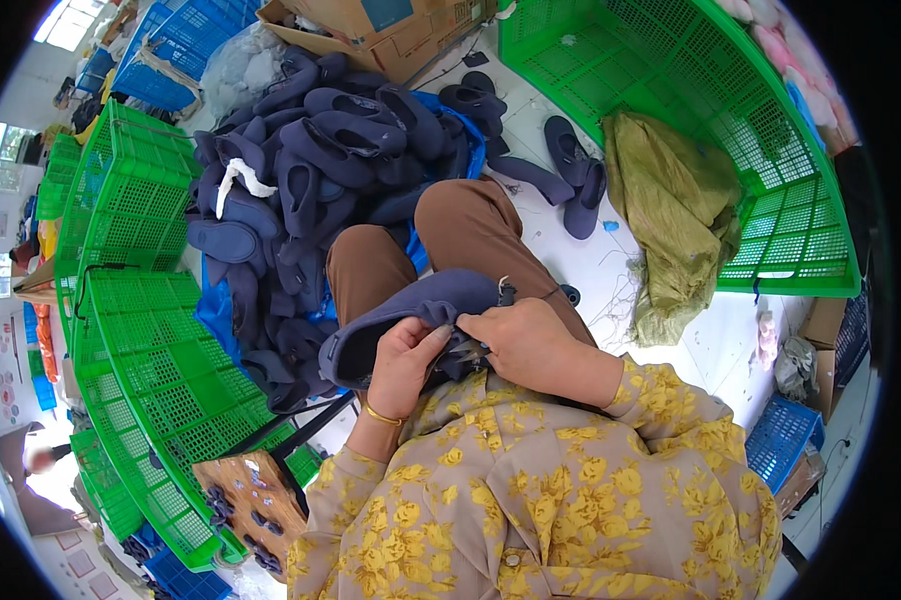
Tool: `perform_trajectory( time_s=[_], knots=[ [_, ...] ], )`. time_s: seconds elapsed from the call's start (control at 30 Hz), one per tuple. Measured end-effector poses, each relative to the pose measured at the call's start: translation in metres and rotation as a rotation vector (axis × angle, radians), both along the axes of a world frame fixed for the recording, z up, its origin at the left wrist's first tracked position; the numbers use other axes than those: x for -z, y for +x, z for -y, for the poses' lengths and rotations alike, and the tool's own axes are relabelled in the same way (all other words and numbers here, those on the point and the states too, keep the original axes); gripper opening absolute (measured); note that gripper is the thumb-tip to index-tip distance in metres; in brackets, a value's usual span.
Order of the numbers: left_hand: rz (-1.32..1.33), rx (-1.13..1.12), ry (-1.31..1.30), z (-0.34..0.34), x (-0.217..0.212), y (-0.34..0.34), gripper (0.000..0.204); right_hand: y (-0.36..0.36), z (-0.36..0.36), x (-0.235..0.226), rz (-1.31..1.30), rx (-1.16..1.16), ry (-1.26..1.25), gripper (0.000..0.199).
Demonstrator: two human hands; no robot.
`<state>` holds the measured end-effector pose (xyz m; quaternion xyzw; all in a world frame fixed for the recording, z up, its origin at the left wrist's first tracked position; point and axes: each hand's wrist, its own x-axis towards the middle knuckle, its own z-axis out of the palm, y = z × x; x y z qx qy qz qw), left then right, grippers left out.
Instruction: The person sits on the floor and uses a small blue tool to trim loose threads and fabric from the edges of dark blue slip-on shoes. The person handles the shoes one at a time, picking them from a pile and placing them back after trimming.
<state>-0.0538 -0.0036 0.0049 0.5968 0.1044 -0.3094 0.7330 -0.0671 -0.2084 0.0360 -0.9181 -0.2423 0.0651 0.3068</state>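
A navy fabric slipper (396, 312) lies across my lap, its opening toward me. My left hand (403, 365) is closed on the slipper's near edge, thumb and fingers pinching the fabric. My right hand (536, 345) is curled beside it, thumb and forefinger meeting the slipper's edge close to the left thumb. Out of the right hand's grip show pointed grey metal blades, which look like thread snips (469, 350); the palm hides most of the tool. A dark piece with a pale tip sticks up above that hand. Fingers cover the spot where both hands meet.
A large heap of navy slippers (346, 140) lies on blue sheeting beyond my knees. Green crates (161, 400) stand at left, another green crate (671, 60) at far right. An olive sack (671, 220) and loose slippers (571, 165) lie on the floor. A wooden board (241, 490) carries small dark bows.
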Motion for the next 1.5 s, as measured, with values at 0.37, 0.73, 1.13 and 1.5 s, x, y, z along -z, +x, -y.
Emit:
perform_trajectory(
  time_s=[0.37, 0.73, 1.13, 1.5],
  knots=[
    [0.255, -0.106, 0.267, 0.013, 0.011, -0.017, 0.017, 0.001, -0.009, 0.0, -0.017, 0.036, -0.122, 0.011],
    [0.298, 0.032, 0.335, 0.004, 0.021, -0.013, 0.011, 0.009, -0.016, 0.018, 0.014, -0.007, -0.165, 0.009],
    [0.0, 0.018, -0.045, -0.004, 0.003, 0.004, 0.013, 0.031, 0.021, 0.026, -0.307, -0.005, 0.279, 0.041],
    [-0.126, 0.04, -0.172, -0.003, 0.015, 0.01, 0.014, 0.035, 0.022, 0.03, -0.393, -0.002, 0.351, 0.044]
  ],
)
